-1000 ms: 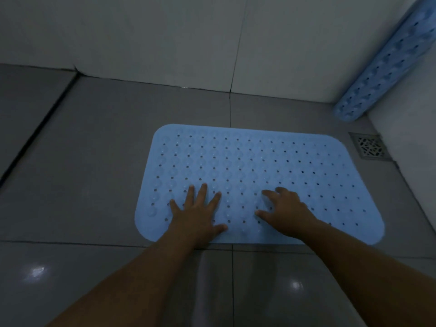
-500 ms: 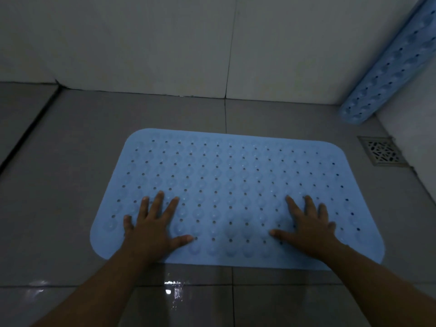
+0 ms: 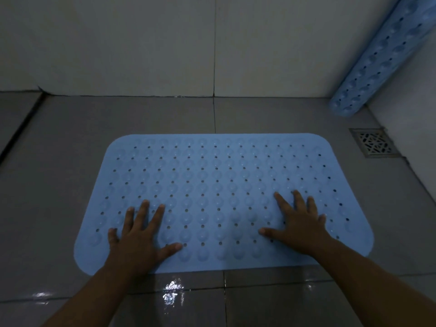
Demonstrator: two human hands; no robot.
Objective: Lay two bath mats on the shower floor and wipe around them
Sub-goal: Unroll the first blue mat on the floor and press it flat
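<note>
Bath mat first: the light blue rectangular rubber bath mat point(image 3: 224, 185), rounded at its corners and dotted with rows of small holes and raised bumps, lies flat on the grey tiled shower floor point(image 3: 59, 185). We see that our hands have spread further apart than a second ago, when they sat close together near the middle of the mat's near edge; half a second ago they were already wide, and now they stand much the same, one towards each near corner. Our view has also shifted a little, so the mat sits more centred beneath us.

No container shows here; the nearest thing to one is the square metal floor drain point(image 3: 374, 142) with its patterned grate, set into the floor near the right wall, just beyond the mat's far right corner and apart from it.

Our left hand point(image 3: 139, 241) lies palm down on the near left part of the mat, its fingers point(image 3: 143, 213) splayed flat and gripping nothing. Our right hand point(image 3: 299, 227) lies palm down on the near right part, fingers likewise spread and holding nothing. Both press on the mat's top face, wrists crossing its near edge.

Further out, a second light blue perforated bath mat, rolled into a tube point(image 3: 382, 55), leans in the far right corner against the pale wall tiles point(image 3: 141, 43). Wet glints show on the floor tiles just before the mat's near edge.
</note>
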